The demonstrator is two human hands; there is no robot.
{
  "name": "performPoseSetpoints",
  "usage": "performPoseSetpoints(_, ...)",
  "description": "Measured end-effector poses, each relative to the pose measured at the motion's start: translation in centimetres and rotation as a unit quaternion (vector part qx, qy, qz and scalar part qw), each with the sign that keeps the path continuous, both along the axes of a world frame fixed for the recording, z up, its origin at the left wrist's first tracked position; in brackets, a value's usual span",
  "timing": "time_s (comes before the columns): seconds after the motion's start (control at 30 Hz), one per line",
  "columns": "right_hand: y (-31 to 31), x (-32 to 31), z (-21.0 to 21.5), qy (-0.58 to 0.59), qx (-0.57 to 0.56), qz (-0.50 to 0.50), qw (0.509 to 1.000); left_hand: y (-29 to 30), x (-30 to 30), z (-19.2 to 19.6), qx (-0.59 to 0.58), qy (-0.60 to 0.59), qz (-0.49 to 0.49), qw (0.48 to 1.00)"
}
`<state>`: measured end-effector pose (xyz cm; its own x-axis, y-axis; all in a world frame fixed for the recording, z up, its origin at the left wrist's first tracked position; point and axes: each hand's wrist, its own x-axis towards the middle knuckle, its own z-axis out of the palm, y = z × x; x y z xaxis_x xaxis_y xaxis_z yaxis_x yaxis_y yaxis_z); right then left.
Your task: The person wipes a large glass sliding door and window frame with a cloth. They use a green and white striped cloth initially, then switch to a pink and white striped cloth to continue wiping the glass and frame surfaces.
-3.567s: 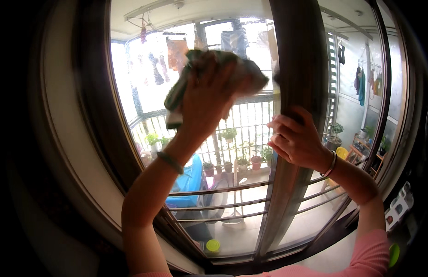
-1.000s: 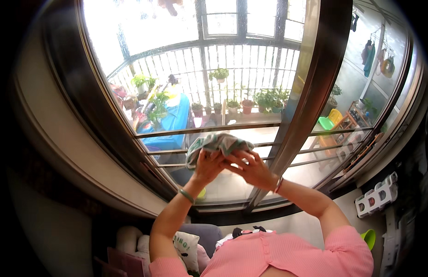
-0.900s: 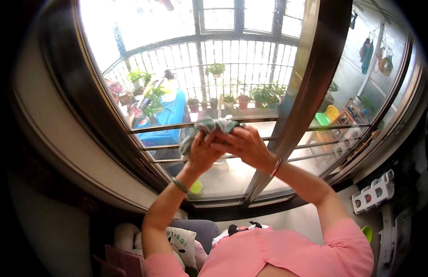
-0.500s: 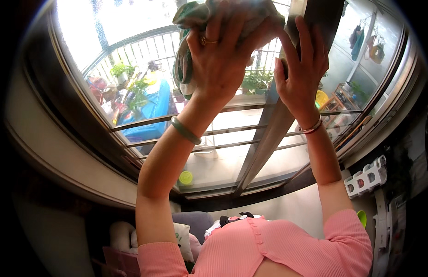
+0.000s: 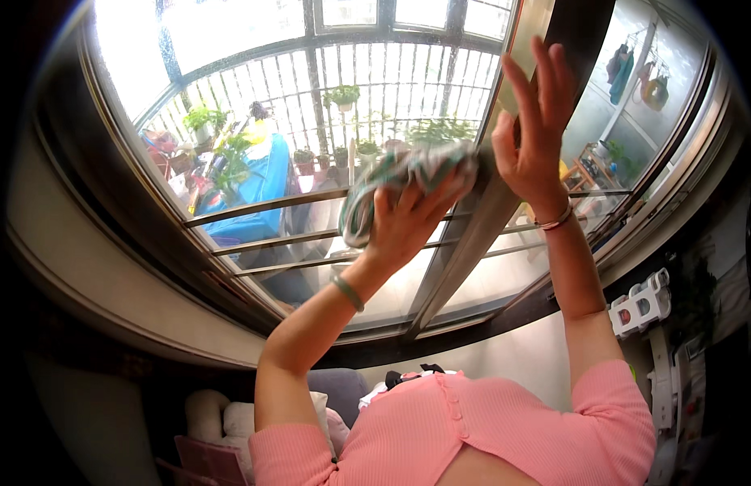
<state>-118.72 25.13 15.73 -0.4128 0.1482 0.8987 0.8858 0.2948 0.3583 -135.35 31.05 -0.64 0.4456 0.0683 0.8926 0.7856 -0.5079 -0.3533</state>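
Observation:
My left hand (image 5: 401, 227), with a jade-green bangle on its wrist, grips a crumpled green, white and grey cloth (image 5: 361, 204). The cloth lies against the glass of a sliding door (image 5: 408, 65), near its middle upright, and is a little smeared by motion. My right hand (image 5: 536, 154) is raised with fingers apart and holds nothing. It is at the dark frame (image 5: 584, 49) between the two panes; whether the palm touches it I cannot tell. A thin red band circles that wrist.
Beyond the glass is a balcony with a railing, potted plants (image 5: 343, 95) and a blue covered box (image 5: 258, 190). Horizontal bars (image 5: 270, 209) cross the lower door. A white rack (image 5: 641, 304) stands at right. Behind me at lower left are a grey sofa (image 5: 337, 387) and cushions.
My left hand has brought the cloth down the pane from the top to about the height of the upper bar. The right hand stays by the frame, its fingers shifted slightly.

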Motion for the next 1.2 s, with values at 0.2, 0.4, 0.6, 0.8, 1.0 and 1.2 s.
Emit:
performPoseSetpoints(0.2, -1.0, -5.1, -7.6, -0.113, -0.185, 0.144, 0.966, 1.3, -8.2, -11.8, -0.002, 0.133, -0.041, 0.990)
performPoseSetpoints(0.4, 0.0, -4.9, -6.3, -0.064, -0.154, 0.087, 0.982, 4.0, -14.9, -1.0, -0.028, 0.041, 0.037, 0.998)
performPoseSetpoints(0.6, 3.7, -12.0, 1.1, -0.063, -0.039, 0.199, 0.977, 7.6, -21.9, 21.9, 0.090, -0.044, 0.044, 0.994)
performPoseSetpoints(0.8, 5.4, -17.1, 4.0, -0.101, 0.003, 0.230, 0.968, 6.1, -23.4, 22.9, 0.226, -0.183, 0.040, 0.956)
performPoseSetpoints(1.0, 4.3, -15.1, -7.7, -0.068, -0.182, 0.237, 0.952, 4.3, -23.6, -1.9, -0.039, -0.286, 0.069, 0.955)
performPoseSetpoints(1.2, 2.4, -15.8, -12.3, -0.087, -0.301, 0.223, 0.923, 0.6, -19.0, -21.1, -0.189, -0.463, 0.048, 0.864)
